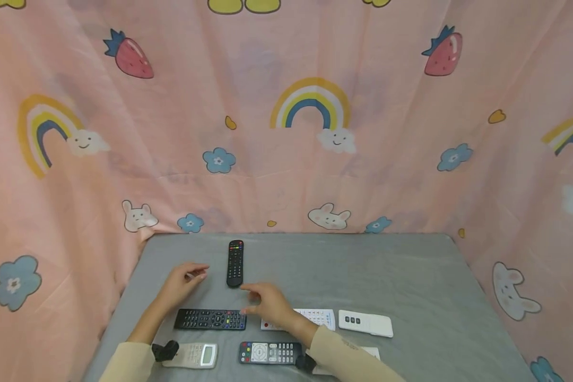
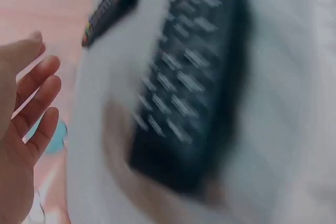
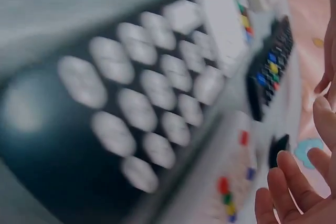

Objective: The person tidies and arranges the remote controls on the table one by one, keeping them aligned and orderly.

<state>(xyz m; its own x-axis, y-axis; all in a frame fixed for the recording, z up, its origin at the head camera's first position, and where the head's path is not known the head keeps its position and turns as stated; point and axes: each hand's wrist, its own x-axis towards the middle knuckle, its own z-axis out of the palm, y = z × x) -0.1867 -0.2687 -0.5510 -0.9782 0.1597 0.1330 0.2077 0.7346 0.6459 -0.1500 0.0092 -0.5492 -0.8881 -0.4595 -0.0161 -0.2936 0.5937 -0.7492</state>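
One black remote [image 1: 235, 263] lies lengthwise on the gray tabletop [image 1: 410, 286], far and left of centre, between the left hand [image 1: 181, 285] and the right hand [image 1: 271, 305]. Each grip is relaxed, spread and empty, the right one just beside that remote's near end. Nearer, a second dark remote [image 1: 210, 319] lies crosswise, left of a partly hidden white remote [image 1: 319, 317].

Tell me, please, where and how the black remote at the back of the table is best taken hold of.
Probably best by its two long edges around mid-length, coming from above: the black remote lies flat on the table, buttons up, its narrow body running front to back, and nothing lies against either long edge.
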